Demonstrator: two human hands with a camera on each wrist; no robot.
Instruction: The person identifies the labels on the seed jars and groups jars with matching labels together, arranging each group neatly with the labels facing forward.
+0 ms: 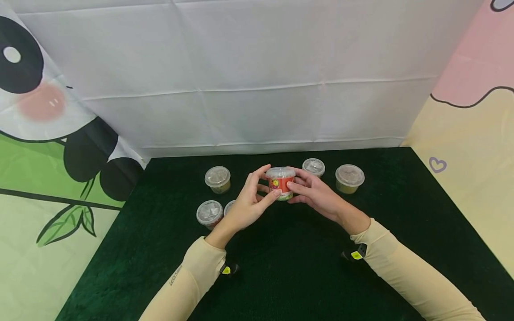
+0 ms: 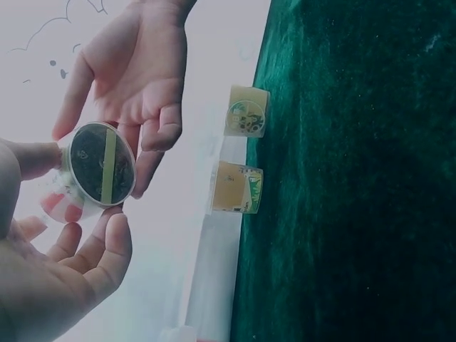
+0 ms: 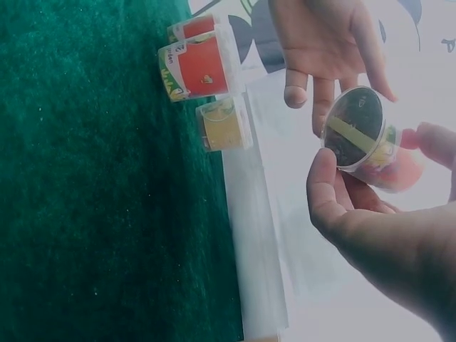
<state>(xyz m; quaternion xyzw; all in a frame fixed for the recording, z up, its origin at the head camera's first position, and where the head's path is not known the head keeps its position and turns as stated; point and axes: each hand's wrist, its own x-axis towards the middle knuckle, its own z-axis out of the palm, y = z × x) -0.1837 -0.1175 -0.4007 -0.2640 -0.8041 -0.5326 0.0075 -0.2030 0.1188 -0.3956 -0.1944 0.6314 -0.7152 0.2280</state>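
Between both hands is a small clear plastic tub (image 1: 279, 183) with a red label and a clear lid, held upright above the dark green cloth. My left hand (image 1: 248, 200) grips its left side, thumb at the front and fingers toward the lid and back. On the other side my right hand (image 1: 317, 196) holds it, thumb across the front of the label. From below, the left wrist view shows the tub's dark round base (image 2: 100, 164) with a yellow-green strip across it. The same base (image 3: 353, 125) appears in the right wrist view.
Left of the hands stand a yellowish tub (image 1: 217, 179), a reddish tub (image 1: 209, 213) and one partly hidden tub (image 1: 228, 207). Behind the right hand is another tub (image 1: 313, 166), with a yellowish one (image 1: 350, 179) farther right. A white cloth backdrop (image 1: 257, 116) rises behind the table.
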